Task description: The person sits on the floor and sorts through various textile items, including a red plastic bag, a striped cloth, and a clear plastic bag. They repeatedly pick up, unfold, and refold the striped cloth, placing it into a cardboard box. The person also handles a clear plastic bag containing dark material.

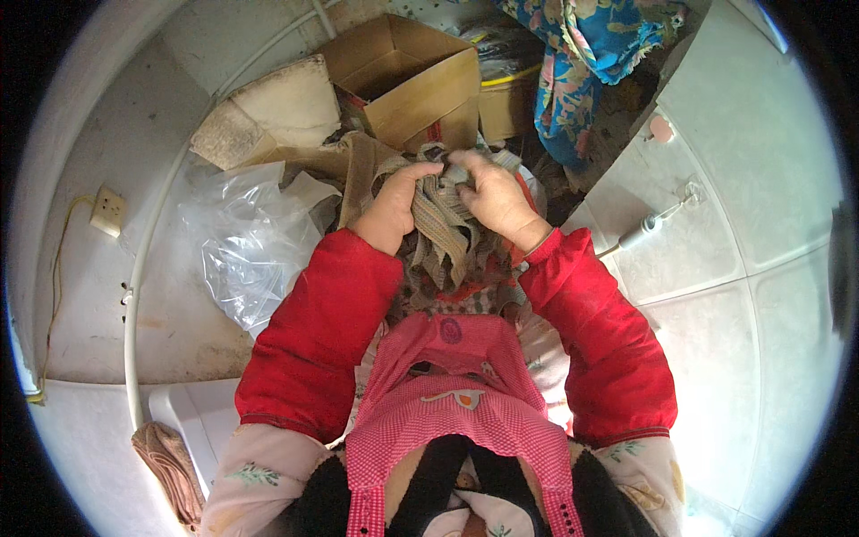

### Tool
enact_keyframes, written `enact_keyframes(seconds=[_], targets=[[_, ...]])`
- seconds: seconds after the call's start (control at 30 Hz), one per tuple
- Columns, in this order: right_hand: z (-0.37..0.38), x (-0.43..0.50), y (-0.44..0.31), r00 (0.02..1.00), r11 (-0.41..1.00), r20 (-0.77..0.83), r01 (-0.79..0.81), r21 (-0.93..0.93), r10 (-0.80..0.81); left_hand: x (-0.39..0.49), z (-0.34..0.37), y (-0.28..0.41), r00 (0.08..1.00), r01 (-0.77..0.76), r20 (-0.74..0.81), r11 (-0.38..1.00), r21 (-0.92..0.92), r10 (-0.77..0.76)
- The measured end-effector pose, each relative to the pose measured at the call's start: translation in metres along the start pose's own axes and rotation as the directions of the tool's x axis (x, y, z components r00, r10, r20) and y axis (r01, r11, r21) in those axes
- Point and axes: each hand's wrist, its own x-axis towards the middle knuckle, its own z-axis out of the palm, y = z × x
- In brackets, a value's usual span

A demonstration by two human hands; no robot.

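Both hands are at a tangled bundle of grey-brown woven straps (pixel 439 221) in front of my apron (pixel 456 396). My left hand (pixel 399 201) grips the bundle's left side, its thumb lying across the top. My right hand (pixel 493 194) is on the upper right of the same bundle, thumb and fingers curled onto the fabric. Loose strap ends hang down between the hands. The fingers under the bundle are hidden. A wider brown strip (pixel 358 178) lies just left of the bundle. Some red cloth (pixel 463 290) shows beneath it.
An open cardboard box (pixel 423 107) stands beyond my hands. Left of it are a stained pale block (pixel 275 111) and a clear plastic bag (pixel 251 248). Blue floral cloth (pixel 570 87) hangs at upper right. Pipe (pixel 144 268) and socket (pixel 107 211) line the left wall; tiled wall (pixel 684 255) rises right.
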Motion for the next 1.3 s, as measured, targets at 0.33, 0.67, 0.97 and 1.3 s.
enact_keyframes(seconds=[0.33, 0.67, 0.97, 1.3], targets=[[0.012, 0.002, 0.015, 0.960, 0.786, 0.237, -0.258, 0.561, 0.147, -0.008, -0.007, -0.036, 0.954, -0.266, 0.090, 0.947, -0.179, 0.285], [-0.006, 0.013, -0.016, 0.879, 0.572, 0.398, -0.475, 0.669, 0.264, -0.034, 0.006, -0.045, 0.837, -0.546, 0.177, 0.777, 0.314, 0.517], [-0.023, 0.010, 0.002, 0.790, 0.264, 0.581, -0.613, 0.744, 0.196, -0.016, -0.004, -0.035, 0.777, -0.549, 0.226, 0.458, 0.699, 0.587], [-0.087, -0.014, -0.009, 0.887, 0.866, 0.436, -0.332, 0.374, 0.152, -0.024, -0.041, -0.001, 0.880, -0.452, -0.111, 0.886, 0.108, 0.462]])
